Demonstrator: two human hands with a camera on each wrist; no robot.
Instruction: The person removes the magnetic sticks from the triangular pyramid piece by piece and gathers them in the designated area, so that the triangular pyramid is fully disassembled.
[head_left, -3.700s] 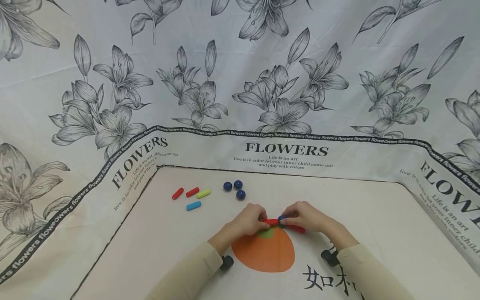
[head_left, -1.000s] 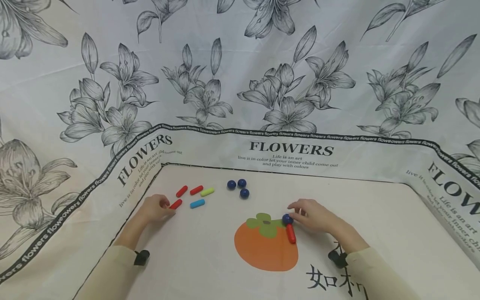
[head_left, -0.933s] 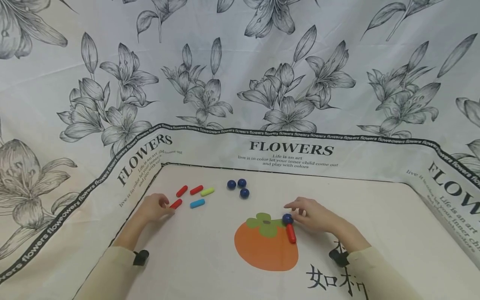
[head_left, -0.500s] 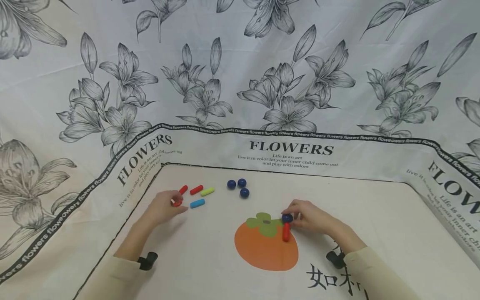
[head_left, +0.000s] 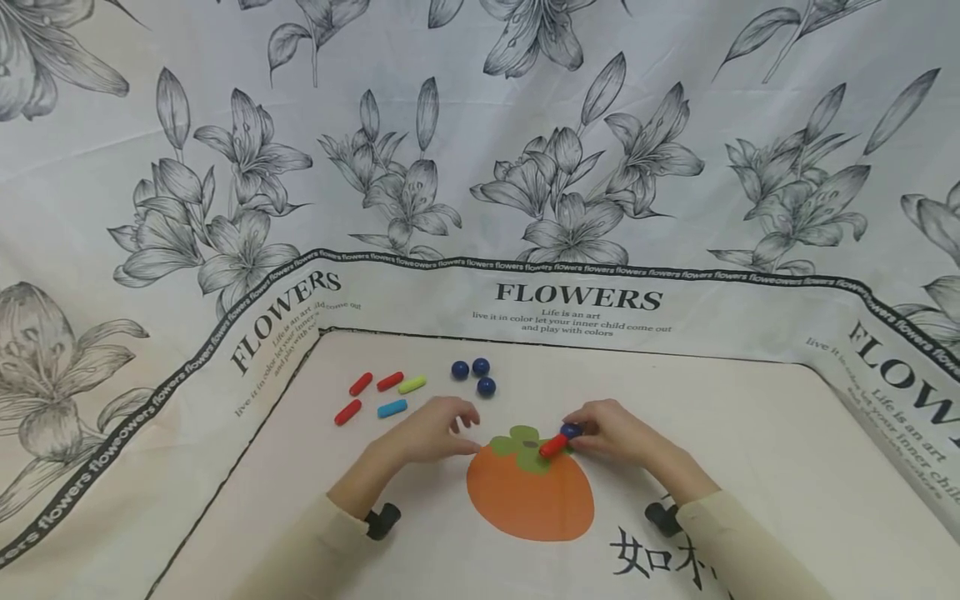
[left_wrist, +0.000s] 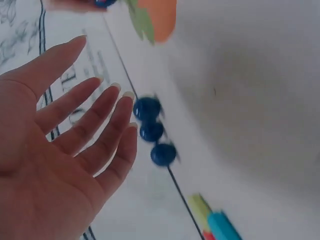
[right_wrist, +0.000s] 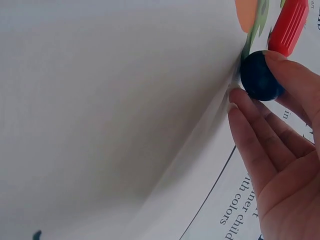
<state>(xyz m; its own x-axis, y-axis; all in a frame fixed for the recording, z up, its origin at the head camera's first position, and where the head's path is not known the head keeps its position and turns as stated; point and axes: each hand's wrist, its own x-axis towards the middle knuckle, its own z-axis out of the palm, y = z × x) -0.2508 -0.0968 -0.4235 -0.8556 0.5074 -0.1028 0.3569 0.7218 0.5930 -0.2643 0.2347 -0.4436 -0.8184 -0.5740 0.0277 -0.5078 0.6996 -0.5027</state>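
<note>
My right hand (head_left: 611, 432) pinches a dark blue ball (right_wrist: 261, 76) between thumb and fingers, over the printed orange persimmon (head_left: 528, 504). A red ribbed rod (head_left: 553, 447) joins that ball and points toward the left. My left hand (head_left: 431, 432) hovers just left of the persimmon, fingers spread and relaxed, holding nothing; its palm shows in the left wrist view. Three loose blue balls (head_left: 481, 367) sit behind it, grouped close together.
Back left on the white cloth (head_left: 360, 533) lie several rods: red ones, including the nearest red rod (head_left: 347, 412), a yellow-green rod (head_left: 412, 384) and a light blue rod (head_left: 392, 408). A flower-printed curtain (head_left: 555, 200) rises behind.
My left hand let go of a red rod at the back left and moved right, toward the persimmon. In my right hand, the rod on the ball has swung from pointing down to pointing left.
</note>
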